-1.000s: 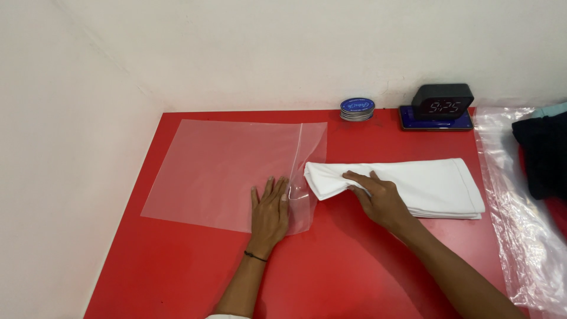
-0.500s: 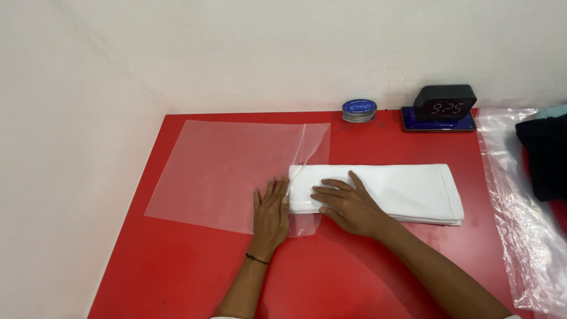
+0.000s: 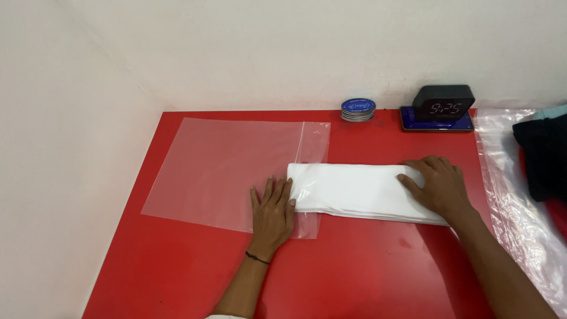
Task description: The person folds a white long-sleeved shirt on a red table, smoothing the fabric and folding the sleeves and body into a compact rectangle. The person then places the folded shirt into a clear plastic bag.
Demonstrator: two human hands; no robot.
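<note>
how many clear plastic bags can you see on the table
2. One bag lies flat at left, under the left hand, with the white cloth at its mouth. Another lies crumpled along the right edge, under dark clothes; it may be several.

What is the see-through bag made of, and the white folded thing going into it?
The bag looks like thin clear plastic: glossy, and the red table shows through it. The white bundle seems to be soft folded cloth, matte with layered edges, though it could be paper. The left hand holds the bag flat.

The frame's right edge cuts off the dark garment (image 3: pixel 546 156).
</note>
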